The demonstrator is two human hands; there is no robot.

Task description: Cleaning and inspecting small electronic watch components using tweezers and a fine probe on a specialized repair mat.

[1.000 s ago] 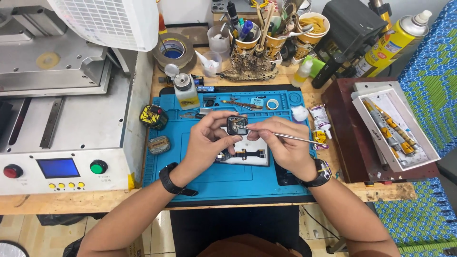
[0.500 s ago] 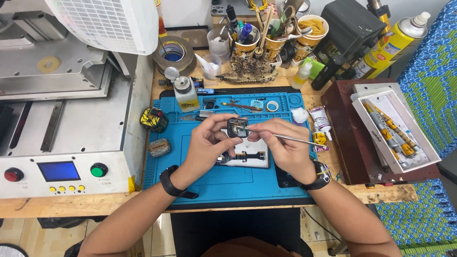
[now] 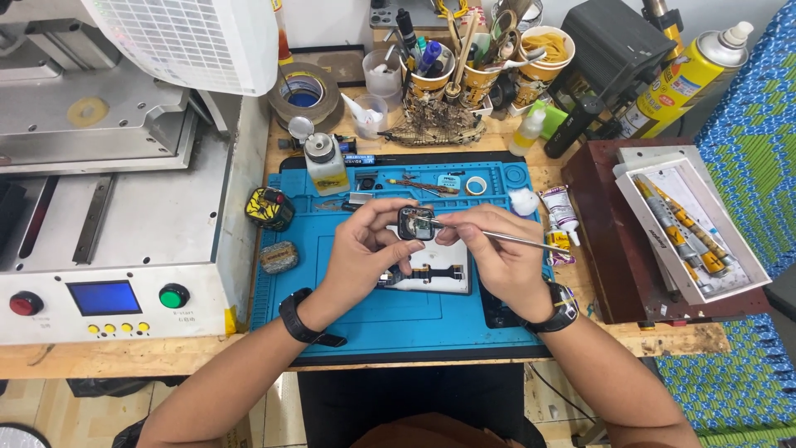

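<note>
- Blue silicone work mat (image 3: pixel 390 319) covers the wooden bench; all positions below are given relative to it.
- Left hand (image 3: pixel 358 259), over the mat's middle, has thumb and fingers closed around a small dark square device (image 3: pixel 415 223), holding it clear of the surface.
- Right hand (image 3: pixel 500 259), just right of the left one, pinches a thin metal tool (image 3: pixel 507 240); the tool's tip meets the device's right edge, the shaft running out to the right.
- Both wrists wear dark bands.
- A white pad (image 3: pixel 438 276) lies on the mat directly under the hands, carrying a black part; detail too small to tell.
- At the mat's far left corner stands a small pump bottle (image 3: pixel 325 164); a yellow-and-black object (image 3: pixel 269 207) sits at its left edge.
- Beyond the mat's far edge stand cups crowded with tools (image 3: pixel 464 70) and a tape roll (image 3: pixel 303 93).
- Left of the mat stands a grey machine (image 3: pixel 116 249) with a blue screen.
- Right of the mat, a white tray of tubes (image 3: pixel 688 224) rests on a brown box.
</note>
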